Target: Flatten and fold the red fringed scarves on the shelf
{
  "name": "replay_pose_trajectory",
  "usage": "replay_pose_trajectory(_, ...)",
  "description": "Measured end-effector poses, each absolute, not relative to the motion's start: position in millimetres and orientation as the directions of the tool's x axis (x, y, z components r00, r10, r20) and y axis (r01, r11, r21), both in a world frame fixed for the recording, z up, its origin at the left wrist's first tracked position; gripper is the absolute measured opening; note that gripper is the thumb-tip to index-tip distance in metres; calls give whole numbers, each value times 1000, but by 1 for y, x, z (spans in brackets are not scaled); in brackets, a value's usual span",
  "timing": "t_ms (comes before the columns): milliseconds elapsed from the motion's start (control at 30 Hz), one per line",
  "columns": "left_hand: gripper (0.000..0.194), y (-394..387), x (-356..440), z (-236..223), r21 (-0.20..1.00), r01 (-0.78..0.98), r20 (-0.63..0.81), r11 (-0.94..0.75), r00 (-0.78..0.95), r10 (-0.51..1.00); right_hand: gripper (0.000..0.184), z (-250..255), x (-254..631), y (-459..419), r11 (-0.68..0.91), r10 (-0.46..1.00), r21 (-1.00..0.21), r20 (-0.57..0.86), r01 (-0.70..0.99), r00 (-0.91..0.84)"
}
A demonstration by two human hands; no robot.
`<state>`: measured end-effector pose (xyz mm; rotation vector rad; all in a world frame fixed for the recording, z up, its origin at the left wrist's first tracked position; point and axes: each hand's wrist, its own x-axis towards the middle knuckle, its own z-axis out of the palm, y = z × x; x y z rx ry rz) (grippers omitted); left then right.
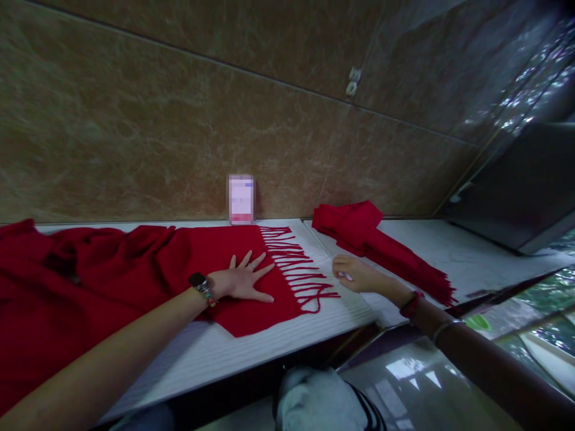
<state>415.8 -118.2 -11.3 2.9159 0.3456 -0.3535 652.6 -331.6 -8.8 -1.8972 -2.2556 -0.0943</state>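
Note:
A red fringed scarf (202,242) lies spread over the white surface, flat at its right end and bunched in folds toward the left. My left hand (242,281) presses on the flat end, palm down with fingers spread. From that end, twisted tassels (291,257) point right; some near the front edge curl into a loop. Just right of the tassels is my right hand (357,274), low over the white surface, fingers curled in. Something small and pale shows at its thumb, too unclear to name. Another red cloth with a fringed end (359,224) lies folded beyond this hand.
A phone-like device (241,200) with a blurred screen leans on the brown marbled wall (157,120). The white tabletop (188,353) is narrow, its front edge near my knee (314,398). A large dark object (516,185) stands at the right end.

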Motion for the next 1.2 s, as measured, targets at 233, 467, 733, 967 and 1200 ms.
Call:
replay_pose_trajectory(233, 92, -119, 415, -13, 137, 213, -228, -967, 957, 179, 13, -8, 569, -286, 420, 902, -172, 182, 891, -391)
replay_pose_trajectory(467, 92, -120, 414, -11, 164, 207, -224, -964, 960, 168, 14, -19, 630, -344, 218, 968, -90, 147, 972, -203)
replay_pose_trajectory(733, 75, -107, 398, 7, 92, 182, -125, -979, 977, 170, 22, -6, 582, -273, 307, 880, -176, 427, 935, -209)
replay_pose_trajectory(967, 65, -62, 251, -15, -123, 709, 229, -694, 701, 676, 56, -35, 529, -209, 238, 966, -151, 144, 960, -217)
replay_pose_trajectory(1200, 64, 5, 129, -26, 6, 614, 95, -789, 785, 612, 54, -44, 556, -220, 177, 978, -130, 132, 976, -160)
